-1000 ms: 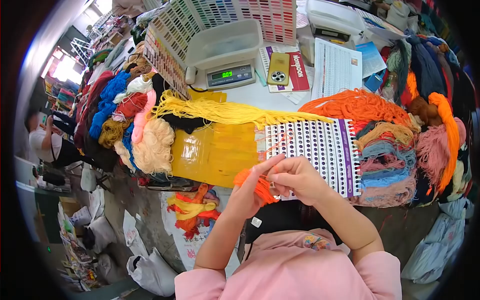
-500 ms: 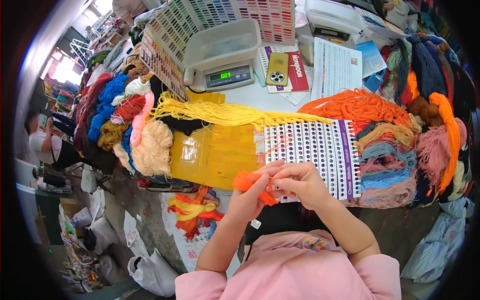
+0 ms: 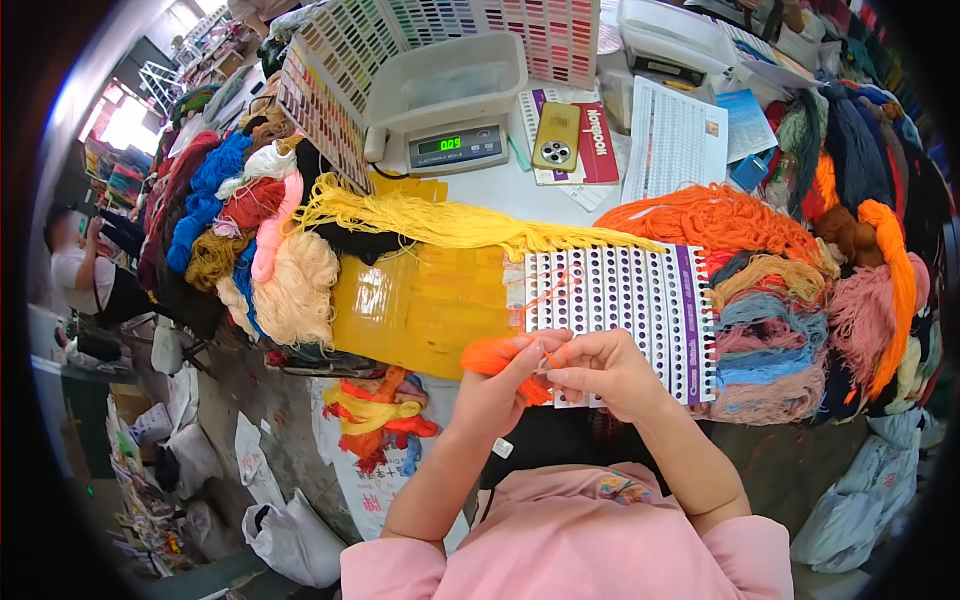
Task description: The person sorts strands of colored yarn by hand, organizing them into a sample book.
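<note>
A bundle of orange thread (image 3: pixel 490 355) is wrapped in the fingers of my left hand (image 3: pixel 500 388), above the table's front edge. Close against it, my right hand (image 3: pixel 608 372) pinches an orange strand drawn from that bundle. Beneath and behind both hands lies a white card punched with rows of holes (image 3: pixel 610 290), with a purple strip along its right side. A few orange strands cross the card's left part. Along its top edge stretches a long hank of yellow thread (image 3: pixel 430 222). Left of the card is a board covered in yellow tape (image 3: pixel 425 300).
A digital scale (image 3: pixel 458 147) reading 0.09 carries a clear plastic tub (image 3: pixel 447 85), backed by a colour chart (image 3: pixel 545 40). A phone (image 3: pixel 556 135) rests on a notebook (image 3: pixel 598 140). Orange hanks (image 3: pixel 710 222) and peach hanks (image 3: pixel 295 290) flank the work area. Another person (image 3: pixel 85 265) is at far left.
My hands stay together over the card's lower edge, with small finger movements around the orange thread. The whole view has shifted slightly.
</note>
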Available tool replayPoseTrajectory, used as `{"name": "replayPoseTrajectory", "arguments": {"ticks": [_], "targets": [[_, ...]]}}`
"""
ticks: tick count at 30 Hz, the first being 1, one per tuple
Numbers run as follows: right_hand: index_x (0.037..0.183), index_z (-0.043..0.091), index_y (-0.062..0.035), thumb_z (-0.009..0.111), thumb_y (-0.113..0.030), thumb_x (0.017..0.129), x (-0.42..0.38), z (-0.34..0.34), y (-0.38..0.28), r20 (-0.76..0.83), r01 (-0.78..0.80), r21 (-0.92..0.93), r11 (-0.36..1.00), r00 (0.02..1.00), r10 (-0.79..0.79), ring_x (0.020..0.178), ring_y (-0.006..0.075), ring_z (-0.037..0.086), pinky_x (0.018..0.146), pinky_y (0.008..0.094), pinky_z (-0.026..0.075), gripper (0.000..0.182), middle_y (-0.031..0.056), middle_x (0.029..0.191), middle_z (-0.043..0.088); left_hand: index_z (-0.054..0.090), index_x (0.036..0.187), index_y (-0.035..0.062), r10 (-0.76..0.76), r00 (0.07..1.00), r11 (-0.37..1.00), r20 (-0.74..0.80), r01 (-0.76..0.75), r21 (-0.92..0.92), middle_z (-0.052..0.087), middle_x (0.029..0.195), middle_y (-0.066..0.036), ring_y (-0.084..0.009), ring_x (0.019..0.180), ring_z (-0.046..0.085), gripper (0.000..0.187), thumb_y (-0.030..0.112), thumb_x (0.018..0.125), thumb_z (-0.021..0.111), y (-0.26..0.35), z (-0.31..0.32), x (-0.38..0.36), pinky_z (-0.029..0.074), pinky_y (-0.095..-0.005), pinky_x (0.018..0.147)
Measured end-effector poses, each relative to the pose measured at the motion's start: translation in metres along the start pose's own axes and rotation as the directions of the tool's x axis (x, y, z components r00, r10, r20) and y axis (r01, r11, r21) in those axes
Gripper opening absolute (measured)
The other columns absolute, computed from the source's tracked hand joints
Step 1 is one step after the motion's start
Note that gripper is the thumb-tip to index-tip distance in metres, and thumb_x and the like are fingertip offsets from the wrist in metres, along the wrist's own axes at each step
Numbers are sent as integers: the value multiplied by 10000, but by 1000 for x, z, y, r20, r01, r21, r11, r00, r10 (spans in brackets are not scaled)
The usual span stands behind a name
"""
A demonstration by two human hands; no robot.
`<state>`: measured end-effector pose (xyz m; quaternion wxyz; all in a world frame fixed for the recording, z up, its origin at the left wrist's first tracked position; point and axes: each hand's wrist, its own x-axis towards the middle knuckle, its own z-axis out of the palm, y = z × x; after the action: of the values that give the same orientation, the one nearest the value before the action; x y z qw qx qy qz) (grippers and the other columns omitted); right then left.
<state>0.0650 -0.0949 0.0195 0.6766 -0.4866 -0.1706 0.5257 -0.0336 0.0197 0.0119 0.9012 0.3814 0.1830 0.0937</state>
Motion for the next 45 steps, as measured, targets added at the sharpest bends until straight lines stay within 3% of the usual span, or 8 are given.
{"name": "replayPoseTrajectory", "arguments": {"ticks": [8,11,16,18,22,29,34,45], "targets": [[783,570,1,558,-13,725,2,-2,3,-74,91,-233,968,991,-111,535,64,503,477,183,400,61,19,643,550,502,952,-62,-29,996,997,-83,23,-71,518,988,-165,-156,718,542,253,145,845,402,-1,-1,2,457,-257,623],[712,556,-9,516,-14,750,2,-16,-9,-141,474,-390,789,816,-560,486,53,472,459,185,399,56,40,775,554,512,872,-16,-91,996,977,0,90,-192,549,866,-109,-92,525,480,218,163,850,390,10,-28,-6,406,-212,470],[775,473,-21,494,-92,778,-36,-112,-71,-64,312,592,743,937,-343,503,68,419,498,185,404,74,57,764,478,451,841,37,40,991,453,-130,-134,-881,371,524,27,-48,358,289,207,132,872,270,21,-194,-47,226,-177,348],[768,461,-22,483,-82,778,-52,-155,-91,-164,364,553,749,929,-331,531,82,423,535,214,411,65,47,667,458,430,720,60,-122,552,684,-825,-556,-473,264,482,42,-57,376,241,152,89,836,335,11,-291,-101,187,-190,359],[716,466,-1,460,-45,774,-118,-327,-177,-520,625,49,779,682,-514,591,131,433,635,266,408,73,52,673,449,406,664,114,-22,-15,881,-1000,-473,-12,235,465,55,-53,369,205,166,140,817,349,19,-422,-223,293,-182,440],[807,536,-23,465,-81,775,-10,-189,-132,-445,458,-455,764,626,-640,725,119,494,717,234,393,97,37,758,514,480,861,5,-198,924,761,-329,-66,-645,395,539,26,-24,348,289,97,31,788,421,20,-241,-45,212,-156,311],[699,607,-21,581,-88,656,108,-101,-1,-392,10,-572,820,875,-284,594,85,490,559,222,392,84,17,655,562,523,840,2,-177,926,980,-335,197,26,553,749,-36,-36,421,361,163,152,787,486,-16,-133,90,284,-159,376],[824,539,-12,577,-107,616,149,-85,77,-52,74,-986,150,716,-696,723,266,455,654,352,354,232,94,729,488,544,726,0,-107,960,622,-258,267,736,487,566,-17,-95,469,439,140,136,743,521,-33,-117,149,362,-248,443]]}}
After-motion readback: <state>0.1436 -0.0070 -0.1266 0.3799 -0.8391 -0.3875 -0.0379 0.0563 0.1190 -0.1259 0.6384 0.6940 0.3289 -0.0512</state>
